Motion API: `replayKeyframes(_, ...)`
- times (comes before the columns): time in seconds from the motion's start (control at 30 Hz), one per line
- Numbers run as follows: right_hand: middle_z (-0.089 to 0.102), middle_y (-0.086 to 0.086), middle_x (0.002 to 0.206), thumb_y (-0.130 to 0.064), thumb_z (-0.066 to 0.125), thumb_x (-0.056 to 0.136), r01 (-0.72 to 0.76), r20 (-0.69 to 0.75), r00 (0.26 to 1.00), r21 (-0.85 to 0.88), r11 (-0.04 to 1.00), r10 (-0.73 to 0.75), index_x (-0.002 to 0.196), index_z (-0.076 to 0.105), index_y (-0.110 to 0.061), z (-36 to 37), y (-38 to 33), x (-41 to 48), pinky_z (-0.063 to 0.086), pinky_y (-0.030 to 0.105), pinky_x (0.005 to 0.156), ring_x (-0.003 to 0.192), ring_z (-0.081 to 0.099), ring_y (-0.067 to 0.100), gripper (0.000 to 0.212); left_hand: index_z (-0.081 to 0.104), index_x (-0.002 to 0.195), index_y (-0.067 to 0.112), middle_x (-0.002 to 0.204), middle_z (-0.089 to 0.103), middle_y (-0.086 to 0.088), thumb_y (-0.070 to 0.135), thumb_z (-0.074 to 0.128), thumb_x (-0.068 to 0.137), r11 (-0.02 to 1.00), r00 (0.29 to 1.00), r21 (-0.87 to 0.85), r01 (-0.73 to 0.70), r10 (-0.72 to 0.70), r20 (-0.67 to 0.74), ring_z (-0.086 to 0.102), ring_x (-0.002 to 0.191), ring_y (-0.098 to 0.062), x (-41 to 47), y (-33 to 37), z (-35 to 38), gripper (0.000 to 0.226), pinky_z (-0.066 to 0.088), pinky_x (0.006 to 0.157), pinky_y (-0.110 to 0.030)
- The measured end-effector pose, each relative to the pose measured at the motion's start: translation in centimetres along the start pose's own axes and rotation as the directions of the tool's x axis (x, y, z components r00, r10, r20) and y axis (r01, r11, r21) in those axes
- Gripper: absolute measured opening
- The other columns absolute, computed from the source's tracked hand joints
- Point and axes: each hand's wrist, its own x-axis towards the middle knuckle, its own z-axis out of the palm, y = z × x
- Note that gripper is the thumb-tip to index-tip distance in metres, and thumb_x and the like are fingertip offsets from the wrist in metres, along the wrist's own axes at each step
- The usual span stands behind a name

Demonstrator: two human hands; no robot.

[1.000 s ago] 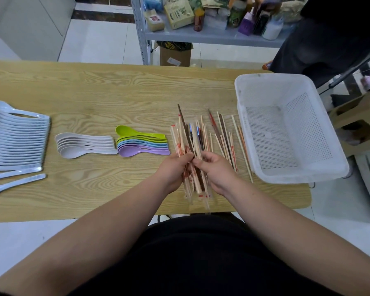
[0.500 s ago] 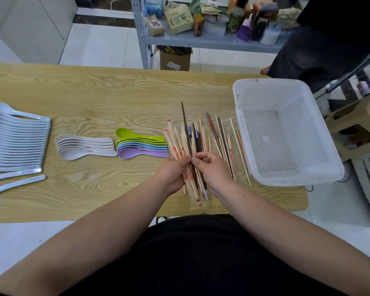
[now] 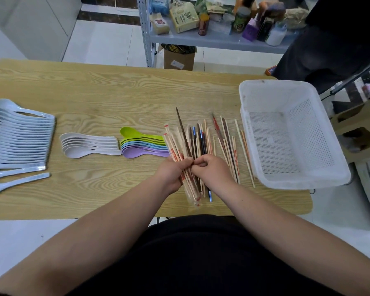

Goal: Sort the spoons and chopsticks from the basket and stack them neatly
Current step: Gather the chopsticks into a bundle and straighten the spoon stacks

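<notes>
A mixed bundle of chopsticks, pale wooden, dark brown and blue-ended, lies on the wooden table near its front edge. My left hand grips the bundle from the left, and my right hand pinches sticks in it from the right. More loose chopsticks lie fanned out just right of my hands. Left of the bundle sit a stack of coloured spoons, a stack of white spoons and a long row of pale blue spoons. The white basket at the right holds nothing.
Two single pale blue spoons lie at the front left. Behind the table a metal shelf carries boxes and bottles, with a cardboard box under it. A person in dark clothes stands at the back right.
The bundle has been pushed further onto the table, so less of it overhangs the front edge. Both hands stayed on it, and the long dark stick sticks out at the top.
</notes>
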Motion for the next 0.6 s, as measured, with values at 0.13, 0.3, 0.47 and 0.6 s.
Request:
replayKeyframes(0.13,0.066,-0.009,0.085,-0.027,0.072,0.085,-0.042,-0.017,0.999,0.011,0.999,0.042,0.096,0.069,-0.021,0.1,0.3,0.6,0.041,0.022,0.06,0.078,0.061,0.006,0.013,0.06,0.12,-0.006,0.091,0.071,-0.021,-0.002,0.06,0.094,0.999,0.999,0.043,0.016,-0.014,-0.033,0.072,0.075,-0.029,0.6,-0.2,-0.2,0.026,0.059,0.065,-0.04)
replayKeyframes(0.3,0.065,-0.006,0.088,-0.028,0.065,0.093,-0.136,-0.118,0.986,-0.173,0.975,0.117,0.096,0.062,-0.02,-2.1,3.9,2.4,0.055,0.031,0.064,0.074,0.064,0.013,0.009,0.058,0.112,-0.001,0.072,0.068,-0.014,-0.003,0.057,0.094,0.998,0.992,0.059,0.03,-0.022,-0.122,0.07,0.067,-0.022,1.7,0.0,-1.1,0.017,0.059,0.06,-0.036)
replayKeyframes(0.47,0.061,0.004,0.088,-0.029,0.06,0.097,-0.245,-0.142,0.969,-0.464,0.851,0.201,0.097,0.055,-0.014,-3.9,7.8,4.2,0.034,0.029,0.052,0.072,0.059,0.02,0.016,0.055,0.105,0.002,0.075,0.06,-0.014,-0.005,0.057,0.095,0.997,0.978,0.056,0.051,-0.039,-0.206,0.068,0.061,-0.02,2.5,0.1,-2.5,0.012,0.058,0.053,-0.032)
replayKeyframes(0.6,0.054,-0.003,0.09,-0.018,0.05,0.097,-0.187,-0.136,0.981,-0.455,0.871,0.139,0.103,0.048,-0.027,-3.4,9.0,5.2,0.036,0.028,0.052,0.071,0.057,0.018,0.011,0.055,0.113,0.001,0.075,0.06,-0.013,-0.004,0.059,0.094,0.994,0.97,0.086,0.072,-0.05,-0.236,0.068,0.058,-0.016,3.1,-0.5,-3.1,0.02,0.057,0.051,-0.029)
